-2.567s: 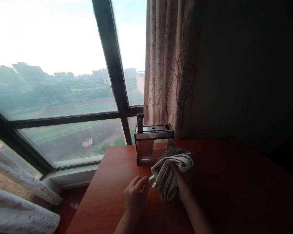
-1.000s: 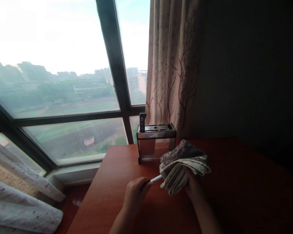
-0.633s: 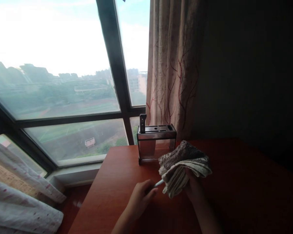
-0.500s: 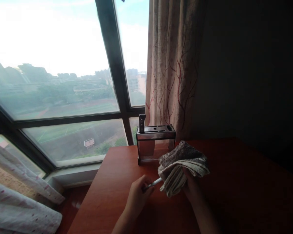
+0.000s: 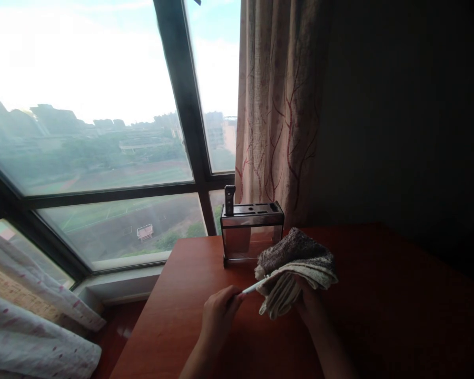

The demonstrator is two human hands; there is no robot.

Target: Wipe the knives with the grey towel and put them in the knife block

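Observation:
My left hand (image 5: pixel 222 308) is closed on the near end of a slim pale shaft (image 5: pixel 253 287), perhaps metal. Its far end runs into the folds of a folded grey-and-white cloth (image 5: pixel 296 258), so its full form cannot be made out. Fingers of my right hand (image 5: pixel 306 299) are wrapped around the underside of the cloth, partly hidden by it. Just behind the cloth stands a knife block (image 5: pixel 253 216) with see-through sides and a slotted top. One knife (image 5: pixel 229 200) with a dark, riveted handle sits upright in its left slot.
The reddish-brown wooden table (image 5: pixel 169 316) lies beneath both hands, its left edge slanting toward me. Beyond it are a large window (image 5: pixel 114 190) and a patterned curtain (image 5: pixel 278 105). Another pale curtain (image 5: pixel 31 337) hangs at lower left.
My left hand has turned slightly and shifted a little left and up, with the shaft now tilted less steeply. The cloth and my right hand have barely moved.

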